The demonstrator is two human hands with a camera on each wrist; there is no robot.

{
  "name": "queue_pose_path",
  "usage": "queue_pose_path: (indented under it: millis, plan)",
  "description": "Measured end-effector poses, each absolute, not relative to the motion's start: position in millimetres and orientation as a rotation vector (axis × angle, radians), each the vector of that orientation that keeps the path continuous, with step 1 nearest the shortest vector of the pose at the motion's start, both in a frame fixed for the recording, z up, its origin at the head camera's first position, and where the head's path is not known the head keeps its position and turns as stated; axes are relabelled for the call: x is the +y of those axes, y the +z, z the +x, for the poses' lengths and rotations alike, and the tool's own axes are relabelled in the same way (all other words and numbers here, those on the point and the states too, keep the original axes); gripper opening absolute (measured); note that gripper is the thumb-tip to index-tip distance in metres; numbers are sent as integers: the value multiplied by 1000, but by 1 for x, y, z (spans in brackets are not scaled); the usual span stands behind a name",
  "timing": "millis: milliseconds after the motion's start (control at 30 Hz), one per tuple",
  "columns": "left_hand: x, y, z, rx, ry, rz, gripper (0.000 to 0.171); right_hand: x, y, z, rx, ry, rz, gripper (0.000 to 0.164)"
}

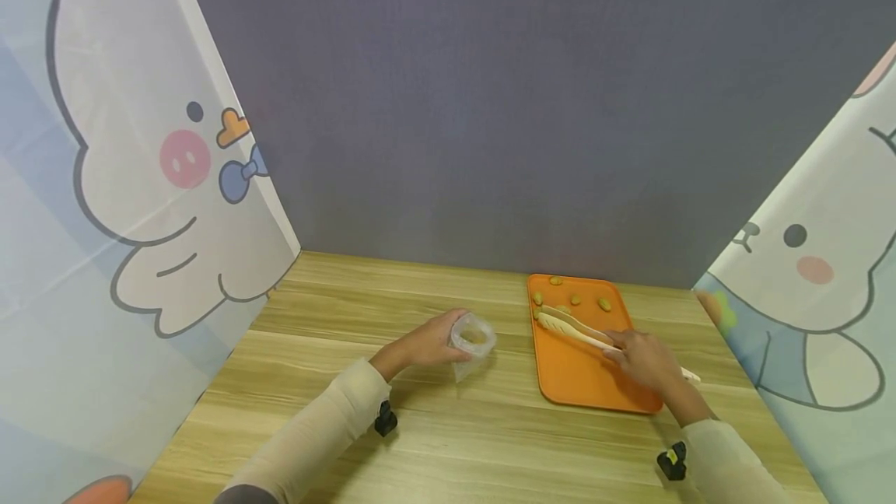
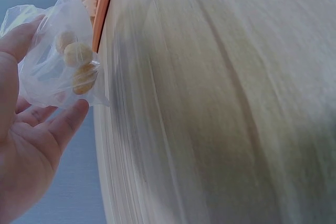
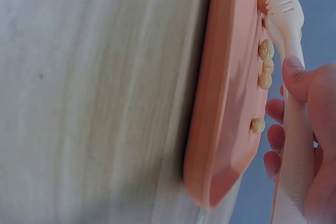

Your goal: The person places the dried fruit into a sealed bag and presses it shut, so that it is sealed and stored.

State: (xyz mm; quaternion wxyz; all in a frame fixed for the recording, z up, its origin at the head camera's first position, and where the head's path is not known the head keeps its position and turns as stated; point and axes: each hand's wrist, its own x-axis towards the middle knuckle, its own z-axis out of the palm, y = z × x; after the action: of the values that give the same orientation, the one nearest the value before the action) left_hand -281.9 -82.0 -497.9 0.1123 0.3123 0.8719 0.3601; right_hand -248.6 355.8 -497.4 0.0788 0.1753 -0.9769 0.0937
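Observation:
My left hand (image 1: 437,339) holds a clear plastic bag (image 1: 464,368) by its rim, mouth spread upward, beside the orange tray (image 1: 588,379). Several tan, rounded nuts (image 2: 79,55) show through the bag's side in the left wrist view. Over the tray, my right hand (image 1: 645,360) grips a pair of cream tongs (image 1: 581,335) with slotted ends. The tips of the tongs are right at a nut (image 3: 262,4) near the tray's left edge. More wrinkled, walnut-like nuts (image 3: 266,50) lie scattered over the far part of the tray.
The tray lies on a wood-grain table (image 1: 434,442), to the right of the bag. A grey panel (image 1: 462,115) rises behind the table, with cartoon-printed panels (image 1: 140,177) on both sides.

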Motion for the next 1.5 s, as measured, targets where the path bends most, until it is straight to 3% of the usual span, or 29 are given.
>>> queue_pose_path:
  millis: [1500]
  plan:
    - [-84,-496,-279,2544,1077,916,87,349,-490,-242,-2906,333,471,39]
